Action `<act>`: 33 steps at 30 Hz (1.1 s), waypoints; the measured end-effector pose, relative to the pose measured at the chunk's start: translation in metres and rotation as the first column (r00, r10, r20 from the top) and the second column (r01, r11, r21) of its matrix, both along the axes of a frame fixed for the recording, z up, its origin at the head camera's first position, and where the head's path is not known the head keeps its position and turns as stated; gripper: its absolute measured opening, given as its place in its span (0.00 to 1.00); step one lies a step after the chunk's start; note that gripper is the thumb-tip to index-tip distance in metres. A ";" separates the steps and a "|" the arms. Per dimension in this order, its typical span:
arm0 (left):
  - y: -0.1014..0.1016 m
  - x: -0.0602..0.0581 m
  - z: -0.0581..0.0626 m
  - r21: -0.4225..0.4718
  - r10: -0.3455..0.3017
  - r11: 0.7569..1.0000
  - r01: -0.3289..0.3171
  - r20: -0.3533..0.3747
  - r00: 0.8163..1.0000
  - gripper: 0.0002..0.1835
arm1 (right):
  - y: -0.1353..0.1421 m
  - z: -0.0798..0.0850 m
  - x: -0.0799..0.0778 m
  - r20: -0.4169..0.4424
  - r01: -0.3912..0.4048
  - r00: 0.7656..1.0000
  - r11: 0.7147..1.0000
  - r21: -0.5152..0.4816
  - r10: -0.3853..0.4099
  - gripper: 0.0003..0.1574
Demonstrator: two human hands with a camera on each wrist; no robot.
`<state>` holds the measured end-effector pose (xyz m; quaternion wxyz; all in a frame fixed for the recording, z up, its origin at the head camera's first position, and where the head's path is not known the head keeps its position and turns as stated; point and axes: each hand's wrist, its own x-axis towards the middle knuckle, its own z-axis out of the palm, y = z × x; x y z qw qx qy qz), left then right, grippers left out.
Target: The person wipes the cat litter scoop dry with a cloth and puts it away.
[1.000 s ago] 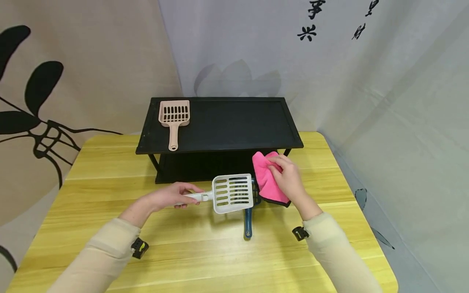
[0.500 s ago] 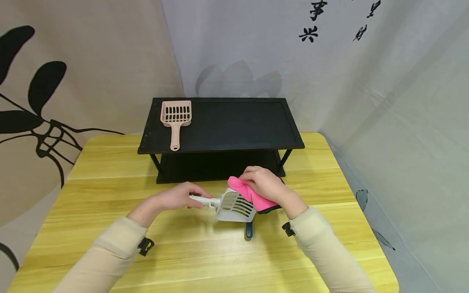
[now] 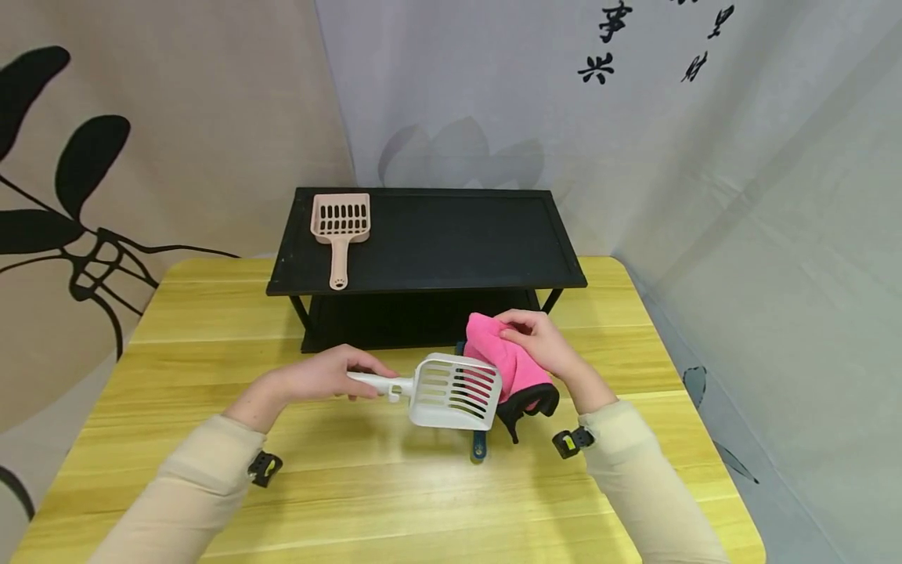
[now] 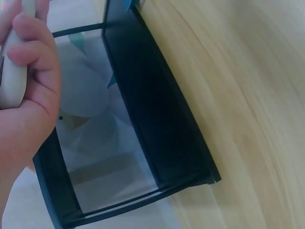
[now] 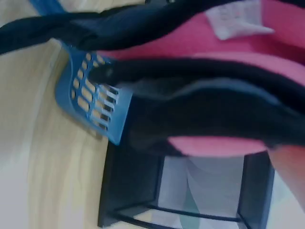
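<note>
My left hand point(image 3: 324, 376) grips the handle of a white slotted litter scoop point(image 3: 451, 390), held over the table with its basket pointing right. In the left wrist view, fingers curl round the pale handle point(image 4: 14, 86). My right hand point(image 3: 541, 343) pinches the upper part of a pink cloth point(image 3: 509, 360) with black edging, which overlaps the white basket's right side. The right wrist view shows the cloth's black edges point(image 5: 209, 112) and a white label point(image 5: 236, 19). Below lies a blue litter scoop point(image 5: 121, 112), mostly hidden in the head view except its handle end point(image 3: 479, 446).
Behind the hands stands a black two-level rack point(image 3: 458, 243). A beige-pink litter scoop point(image 3: 339, 262) rests on the left of its top shelf. The wooden table point(image 3: 366, 501) extends toward me, and a printed curtain point(image 3: 451, 86) hangs behind.
My right hand brought the pink cloth left over the white scoop's basket, then drew it back right. The white scoop tilted and shifted slightly, staying in my left hand.
</note>
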<state>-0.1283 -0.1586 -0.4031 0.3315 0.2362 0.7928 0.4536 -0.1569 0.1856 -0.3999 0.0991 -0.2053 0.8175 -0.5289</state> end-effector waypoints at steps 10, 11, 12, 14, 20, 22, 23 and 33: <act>0.004 -0.004 0.001 0.002 -0.101 0.995 0.101 -0.018 0.995 0.17 | -0.028 -0.010 -0.001 0.076 -0.134 0.987 0.988 -0.083 0.140 0.13; 0.005 -0.005 0.001 0.005 -0.119 0.993 0.119 -0.031 0.992 0.17 | -0.032 -0.011 0.000 0.085 -0.165 0.982 0.983 -0.080 0.172 0.13; 0.006 -0.005 0.001 0.006 -0.131 0.991 0.132 -0.043 0.990 0.16 | -0.036 -0.012 0.001 0.096 -0.196 0.975 0.978 -0.078 0.203 0.13; 0.007 -0.005 0.001 0.006 -0.151 0.988 0.151 -0.058 0.987 0.16 | -0.042 -0.013 0.004 0.116 -0.243 0.961 0.967 -0.077 0.251 0.13; 0.005 -0.004 -0.003 0.016 -0.146 0.989 0.146 -0.035 0.989 0.16 | -0.043 -0.014 0.008 0.153 -0.269 0.945 0.953 -0.139 0.289 0.13; 0.005 -0.004 -0.004 0.025 -0.135 0.990 0.135 -0.030 0.990 0.16 | -0.039 -0.014 0.008 0.150 -0.268 0.944 0.947 -0.175 0.295 0.14; 0.005 -0.005 -0.005 0.027 -0.127 0.991 0.128 -0.027 0.992 0.16 | -0.037 -0.015 0.007 0.147 -0.265 0.944 0.945 -0.193 0.295 0.15; -0.011 -0.006 -0.011 0.017 0.008 1.000 -0.008 0.007 1.000 0.17 | -0.009 -0.013 0.006 0.103 -0.177 0.971 0.937 -0.302 0.217 0.21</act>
